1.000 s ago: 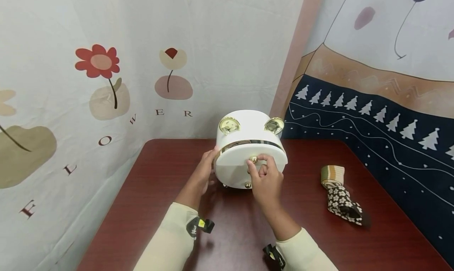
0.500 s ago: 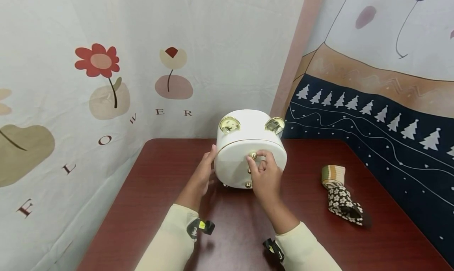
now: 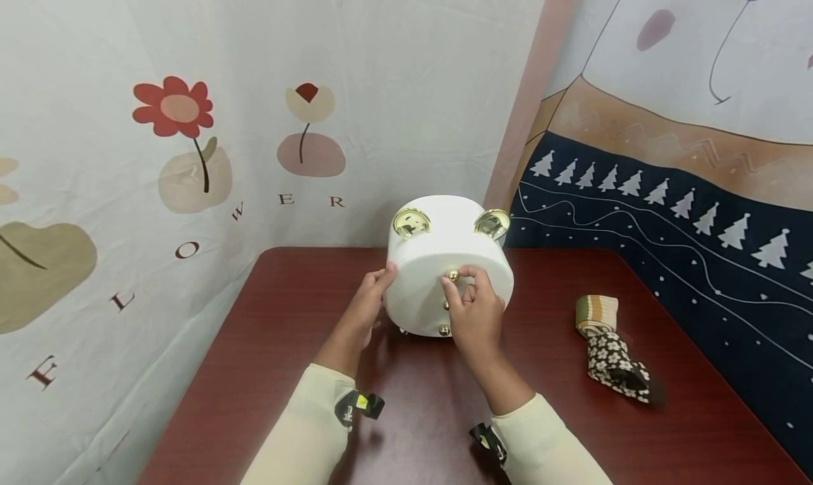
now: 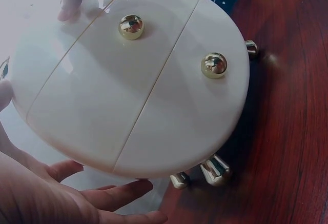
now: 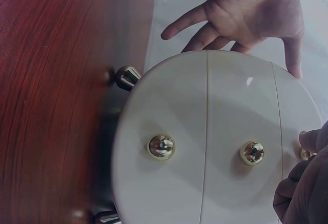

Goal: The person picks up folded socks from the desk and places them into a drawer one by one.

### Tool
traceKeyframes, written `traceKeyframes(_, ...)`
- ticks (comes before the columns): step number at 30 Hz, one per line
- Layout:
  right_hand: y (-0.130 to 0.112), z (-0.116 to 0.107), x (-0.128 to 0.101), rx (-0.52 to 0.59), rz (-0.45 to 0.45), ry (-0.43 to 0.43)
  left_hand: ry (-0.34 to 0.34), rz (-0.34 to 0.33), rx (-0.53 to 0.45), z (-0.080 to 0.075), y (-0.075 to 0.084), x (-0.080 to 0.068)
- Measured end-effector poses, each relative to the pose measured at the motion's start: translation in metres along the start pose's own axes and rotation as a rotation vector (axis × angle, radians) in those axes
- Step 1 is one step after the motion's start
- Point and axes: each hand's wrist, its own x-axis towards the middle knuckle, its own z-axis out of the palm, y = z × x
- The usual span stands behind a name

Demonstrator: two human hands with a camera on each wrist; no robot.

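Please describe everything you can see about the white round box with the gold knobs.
The white round box looks like glossy plastic or ceramic. It stands on small gold feet at the back of the dark red table. Its flat round front is split by thin seams into three drawers, all flush, each with a gold knob. Two gold discs sit on top. The left hand rests on its side; the right hand pinches the top knob.

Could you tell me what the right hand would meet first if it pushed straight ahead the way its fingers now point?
Very likely the white round box itself: the right hand already has its fingertips at the top gold knob on the front face, so going on would press that knob and drawer front into the box.
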Motion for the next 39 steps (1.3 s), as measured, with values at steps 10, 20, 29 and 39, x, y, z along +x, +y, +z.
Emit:
traceKeyframes(10, 0.006, 0.001, -0.014, -0.005, 0.018, 0.014, 0.007, -0.006, 0.008, 0.000, 0.000, 0.000)
traceKeyframes(20, 0.015, 0.004, -0.026, -0.085, 0.118, -0.005, 0.015, -0.008, 0.004, 0.001, -0.001, 0.001)
traceKeyframes(29, 0.018, 0.006, -0.026, -0.127, 0.206, -0.039, 0.017, -0.002, 0.018, 0.001, 0.000, 0.001)
traceKeyframes(39, 0.018, 0.009, -0.026, -0.169, 0.209, -0.042, 0.025, -0.003, 0.019, 0.001, 0.000, 0.002)
